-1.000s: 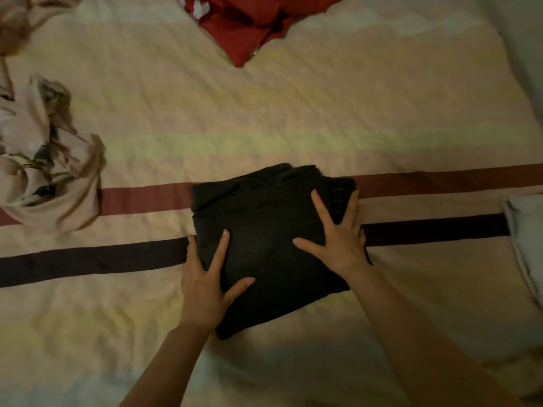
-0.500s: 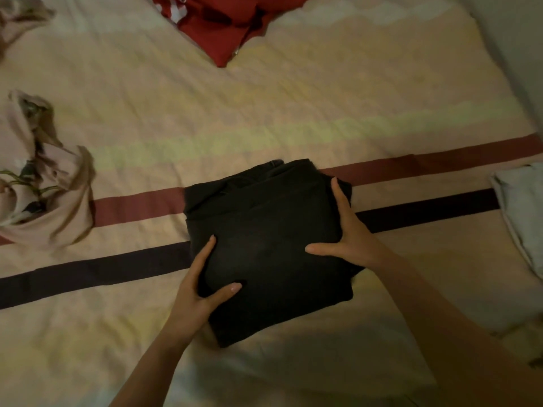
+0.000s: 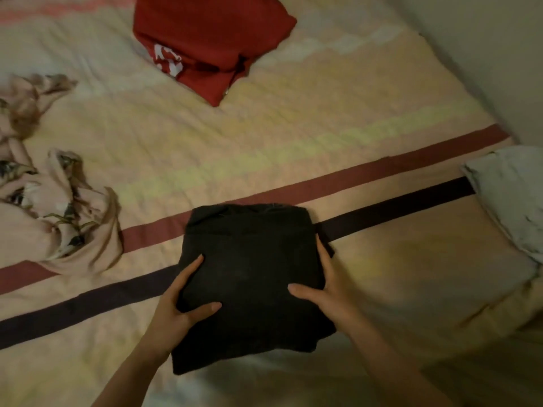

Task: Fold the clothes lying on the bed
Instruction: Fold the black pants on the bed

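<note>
A folded black garment (image 3: 252, 259) lies in a thick square bundle on the striped bedspread (image 3: 293, 142), near the front edge. My left hand (image 3: 179, 304) grips its left side, thumb on top and fingers along the edge. My right hand (image 3: 323, 286) grips its right side the same way, thumb laid across the top. A red garment with white print (image 3: 211, 42) lies loosely folded at the back. A crumpled pink floral garment (image 3: 55, 212) sits in a heap at the left.
A pale grey folded piece (image 3: 511, 195) rests at the bed's right edge. A wall (image 3: 484, 54) runs along the right side. A dark red stripe and a black stripe cross the bedspread under the black bundle.
Both hands went from pressing flat on top of the black bundle to gripping its left and right sides. The view has tilted up, showing more of the red garment.
</note>
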{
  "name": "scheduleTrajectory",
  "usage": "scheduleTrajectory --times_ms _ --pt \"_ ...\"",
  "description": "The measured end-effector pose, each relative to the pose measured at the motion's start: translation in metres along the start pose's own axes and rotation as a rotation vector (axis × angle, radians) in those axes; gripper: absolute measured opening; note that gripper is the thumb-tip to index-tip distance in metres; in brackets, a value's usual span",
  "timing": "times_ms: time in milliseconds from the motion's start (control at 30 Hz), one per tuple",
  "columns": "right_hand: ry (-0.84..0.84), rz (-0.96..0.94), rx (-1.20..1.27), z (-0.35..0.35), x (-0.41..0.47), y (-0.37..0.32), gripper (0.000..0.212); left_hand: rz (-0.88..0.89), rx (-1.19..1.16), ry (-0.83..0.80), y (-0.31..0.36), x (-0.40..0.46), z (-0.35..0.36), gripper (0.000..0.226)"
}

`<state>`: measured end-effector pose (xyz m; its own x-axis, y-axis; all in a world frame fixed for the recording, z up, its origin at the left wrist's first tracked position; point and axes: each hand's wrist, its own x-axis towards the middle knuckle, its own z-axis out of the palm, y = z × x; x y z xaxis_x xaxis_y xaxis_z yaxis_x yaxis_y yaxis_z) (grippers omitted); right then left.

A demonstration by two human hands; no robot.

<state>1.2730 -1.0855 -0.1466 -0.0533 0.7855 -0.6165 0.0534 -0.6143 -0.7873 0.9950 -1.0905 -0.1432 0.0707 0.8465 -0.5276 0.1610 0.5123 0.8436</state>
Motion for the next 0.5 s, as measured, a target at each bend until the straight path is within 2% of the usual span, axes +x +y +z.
scheduleTrajectory --times_ms 133,233,500 --pt "0.061 -0.037 0.068 -0.002 -0.037 -0.011 0.101 0.043 0.119 -0.108 0.041 -0.011 -0.004 0.083" --pt "0.17 -0.099 0.149 -0.021 -0.063 -0.039 0.095 0.114 0.174 -0.215 0.084 -0.002 0.012 0.082" --pt "0.492 -0.209 0.268 -0.123 -0.108 -0.106 0.101 0.341 0.267 -0.52 0.22 0.05 0.119 0.083"
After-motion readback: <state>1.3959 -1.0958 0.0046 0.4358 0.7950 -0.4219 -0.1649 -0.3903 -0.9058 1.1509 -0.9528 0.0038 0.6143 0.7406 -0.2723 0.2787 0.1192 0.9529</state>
